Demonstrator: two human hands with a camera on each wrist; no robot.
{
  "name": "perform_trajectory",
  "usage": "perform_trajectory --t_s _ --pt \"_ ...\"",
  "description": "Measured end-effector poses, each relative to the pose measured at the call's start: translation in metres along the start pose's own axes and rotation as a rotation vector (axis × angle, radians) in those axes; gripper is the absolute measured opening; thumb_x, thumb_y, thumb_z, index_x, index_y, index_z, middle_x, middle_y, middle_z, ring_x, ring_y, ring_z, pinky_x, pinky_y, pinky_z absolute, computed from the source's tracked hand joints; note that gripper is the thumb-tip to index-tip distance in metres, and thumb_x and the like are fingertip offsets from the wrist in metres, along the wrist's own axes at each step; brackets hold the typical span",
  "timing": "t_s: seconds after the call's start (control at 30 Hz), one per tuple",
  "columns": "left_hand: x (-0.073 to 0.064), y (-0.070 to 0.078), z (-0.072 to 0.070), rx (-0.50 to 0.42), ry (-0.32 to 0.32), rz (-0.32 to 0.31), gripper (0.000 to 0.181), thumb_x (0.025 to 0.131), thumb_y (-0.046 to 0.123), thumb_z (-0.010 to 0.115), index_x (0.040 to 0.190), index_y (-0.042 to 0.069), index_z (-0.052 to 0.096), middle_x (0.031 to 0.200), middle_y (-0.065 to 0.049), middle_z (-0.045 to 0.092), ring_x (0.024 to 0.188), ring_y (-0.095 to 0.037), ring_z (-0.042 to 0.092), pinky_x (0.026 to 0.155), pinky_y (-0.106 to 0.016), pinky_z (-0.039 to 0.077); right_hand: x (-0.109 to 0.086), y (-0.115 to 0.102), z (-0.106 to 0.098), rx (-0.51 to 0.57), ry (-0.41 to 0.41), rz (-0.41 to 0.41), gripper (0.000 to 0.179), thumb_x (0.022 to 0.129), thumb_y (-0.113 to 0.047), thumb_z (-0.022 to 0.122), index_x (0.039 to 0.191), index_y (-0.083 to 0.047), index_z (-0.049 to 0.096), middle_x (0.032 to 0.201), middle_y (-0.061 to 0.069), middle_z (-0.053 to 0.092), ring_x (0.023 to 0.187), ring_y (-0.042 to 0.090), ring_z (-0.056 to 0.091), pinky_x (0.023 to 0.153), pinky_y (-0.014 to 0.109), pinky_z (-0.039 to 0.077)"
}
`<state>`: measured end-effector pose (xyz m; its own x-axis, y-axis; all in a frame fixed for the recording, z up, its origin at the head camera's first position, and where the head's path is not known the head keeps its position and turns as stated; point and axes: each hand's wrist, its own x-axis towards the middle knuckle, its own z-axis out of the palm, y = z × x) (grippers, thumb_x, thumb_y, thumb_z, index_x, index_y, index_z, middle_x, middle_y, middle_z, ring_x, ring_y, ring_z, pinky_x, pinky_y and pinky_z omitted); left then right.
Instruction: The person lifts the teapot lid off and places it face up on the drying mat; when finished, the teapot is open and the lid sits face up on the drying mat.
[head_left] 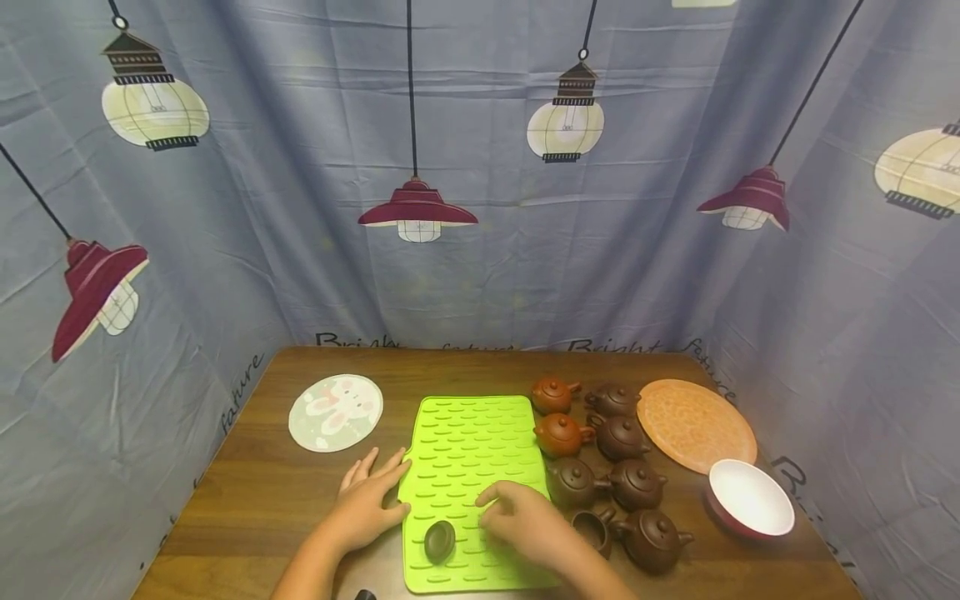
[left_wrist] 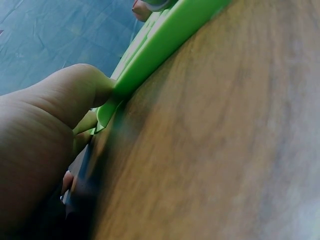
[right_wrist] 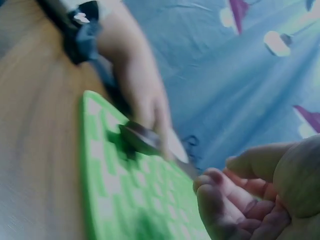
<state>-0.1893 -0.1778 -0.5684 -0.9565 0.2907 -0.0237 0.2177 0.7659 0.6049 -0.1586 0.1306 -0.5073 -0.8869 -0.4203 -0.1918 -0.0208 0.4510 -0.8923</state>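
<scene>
A bright green ridged mat (head_left: pixel 480 450) lies on the wooden table. Low on its left side sits a small dark brown rounded piece (head_left: pixel 439 542), which shows a flattened profile (right_wrist: pixel 139 138) in the right wrist view. My left hand (head_left: pixel 367 504) rests at the mat's left edge with fingers spread, its thumb (left_wrist: pixel 95 87) touching the green rim. Over the mat's lower right is my right hand (head_left: pixel 525 525), fingers loosely bent and nothing between them. Just right of that hand stand a dark brown cup (head_left: pixel 592 530) and a dark brown teapot (head_left: pixel 573 482).
More small teapots, dark brown (head_left: pixel 652 540) and reddish (head_left: pixel 561 435), stand in two columns along the mat's right side. Beyond them are an orange round mat (head_left: pixel 697 425) and a white-lined bowl (head_left: pixel 752 497). A round rabbit-print mat (head_left: pixel 336 413) lies at the left.
</scene>
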Motion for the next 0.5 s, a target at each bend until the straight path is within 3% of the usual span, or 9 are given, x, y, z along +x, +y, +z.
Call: perform_trajectory --t_s 0.13,0.27,0.5 --pt "-0.001 0.0 0.0 -0.001 0.003 0.0 0.072 0.094 0.036 0.076 0.157 0.015 0.049 0.172 0.0 0.031 0.161 -0.045 0.008 0.125 -0.066 -0.005 -0.011 -0.006 -0.026 0.012 0.046 -0.014 0.031 0.101 -0.029 0.07 0.126 -0.01 0.067 0.103 0.01 0.073 0.081 0.021 0.067 0.065 0.034 0.055" --pt "-0.001 -0.001 0.0 -0.001 0.008 -0.003 0.072 0.093 0.036 0.076 0.157 0.015 0.049 0.172 0.001 0.031 0.161 -0.044 0.009 0.125 -0.066 -0.005 -0.026 -0.008 -0.053 -0.012 0.147 -0.002 0.034 0.101 -0.037 0.071 0.126 -0.016 0.066 0.105 0.009 0.07 0.089 0.022 0.066 0.073 0.037 0.057" --pt "0.001 -0.002 0.003 0.006 0.01 0.015 0.072 0.093 0.037 0.076 0.156 0.014 0.05 0.172 0.0 0.031 0.161 -0.046 0.009 0.124 -0.069 -0.004 -0.056 0.0 -0.093 -0.139 0.355 0.076 0.026 0.1 -0.026 0.072 0.124 -0.018 0.069 0.104 0.0 0.071 0.091 0.016 0.065 0.073 0.027 0.054"
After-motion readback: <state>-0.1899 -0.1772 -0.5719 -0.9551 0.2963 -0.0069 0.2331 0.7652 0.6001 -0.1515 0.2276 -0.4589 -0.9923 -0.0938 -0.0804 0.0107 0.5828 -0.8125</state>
